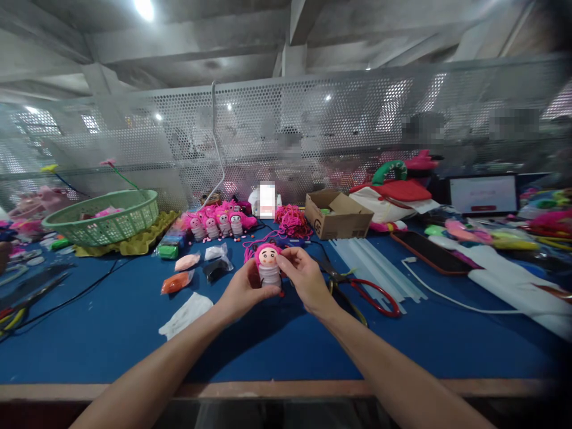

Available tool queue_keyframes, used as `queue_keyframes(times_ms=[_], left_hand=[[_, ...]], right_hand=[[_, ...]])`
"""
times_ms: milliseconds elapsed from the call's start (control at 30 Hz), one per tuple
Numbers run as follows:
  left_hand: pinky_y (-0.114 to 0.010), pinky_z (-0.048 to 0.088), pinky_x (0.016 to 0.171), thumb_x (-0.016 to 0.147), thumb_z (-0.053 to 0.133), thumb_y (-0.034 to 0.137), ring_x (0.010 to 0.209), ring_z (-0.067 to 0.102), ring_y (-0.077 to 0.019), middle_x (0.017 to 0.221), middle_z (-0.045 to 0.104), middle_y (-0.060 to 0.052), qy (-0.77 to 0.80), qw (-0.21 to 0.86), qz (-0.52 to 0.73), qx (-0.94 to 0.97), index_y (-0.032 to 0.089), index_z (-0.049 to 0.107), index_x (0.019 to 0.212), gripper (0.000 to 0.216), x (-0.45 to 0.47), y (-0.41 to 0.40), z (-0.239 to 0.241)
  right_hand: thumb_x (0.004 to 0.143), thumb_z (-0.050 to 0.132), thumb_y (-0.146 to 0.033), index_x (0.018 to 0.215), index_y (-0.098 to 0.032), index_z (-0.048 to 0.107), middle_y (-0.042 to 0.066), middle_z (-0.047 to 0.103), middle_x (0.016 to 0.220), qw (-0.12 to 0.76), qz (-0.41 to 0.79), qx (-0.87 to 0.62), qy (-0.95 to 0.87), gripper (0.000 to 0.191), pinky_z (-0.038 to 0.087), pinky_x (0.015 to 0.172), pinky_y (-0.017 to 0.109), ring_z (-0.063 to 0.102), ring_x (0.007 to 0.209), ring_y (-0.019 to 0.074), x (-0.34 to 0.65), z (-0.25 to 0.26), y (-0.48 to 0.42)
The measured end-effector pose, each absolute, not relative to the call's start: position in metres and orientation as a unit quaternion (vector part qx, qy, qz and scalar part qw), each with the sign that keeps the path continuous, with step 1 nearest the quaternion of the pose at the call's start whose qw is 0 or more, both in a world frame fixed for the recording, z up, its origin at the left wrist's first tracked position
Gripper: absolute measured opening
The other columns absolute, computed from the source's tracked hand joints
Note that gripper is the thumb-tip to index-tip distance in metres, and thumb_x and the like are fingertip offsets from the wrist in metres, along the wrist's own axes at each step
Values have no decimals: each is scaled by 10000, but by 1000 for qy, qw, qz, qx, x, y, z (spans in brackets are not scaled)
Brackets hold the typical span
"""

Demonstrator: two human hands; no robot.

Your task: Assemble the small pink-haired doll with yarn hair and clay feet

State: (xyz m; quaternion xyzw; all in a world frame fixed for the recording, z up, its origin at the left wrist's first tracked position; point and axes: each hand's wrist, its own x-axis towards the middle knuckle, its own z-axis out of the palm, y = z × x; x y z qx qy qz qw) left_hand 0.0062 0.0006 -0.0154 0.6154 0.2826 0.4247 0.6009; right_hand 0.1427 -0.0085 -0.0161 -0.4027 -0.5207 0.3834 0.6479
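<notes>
The green basket (111,223), far left of the doll (269,266), holds pink pieces. The cardboard box (333,215), behind the doll to its right, holds something green. The left hand (243,290) and right hand (304,277) both grip the doll between them.

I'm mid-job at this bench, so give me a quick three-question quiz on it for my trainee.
1. True or false: the left hand and the right hand both hold the pink-haired doll.
2. Multiple choice: the red-handled scissors lie closest to A. the left hand, B. the right hand, C. neither, as they sit in the cardboard box.
3. Short answer: what colour is the table top?
Key: 1 true; 2 B; 3 blue.
</notes>
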Motion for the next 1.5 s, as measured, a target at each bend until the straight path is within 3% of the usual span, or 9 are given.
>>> queue_keyframes(times_ms=[1500], left_hand=[[-348,460,786,523,752,176,902,589,-220,1027,606,-87,282,613,416,610,152,497,1054,589,5,0,-11]], right_hand=[[692,604,-407,756,-186,500,-3,528,718,646,380,-407,-523,252,431,615,266,511,664,131,142,-15,-11]])
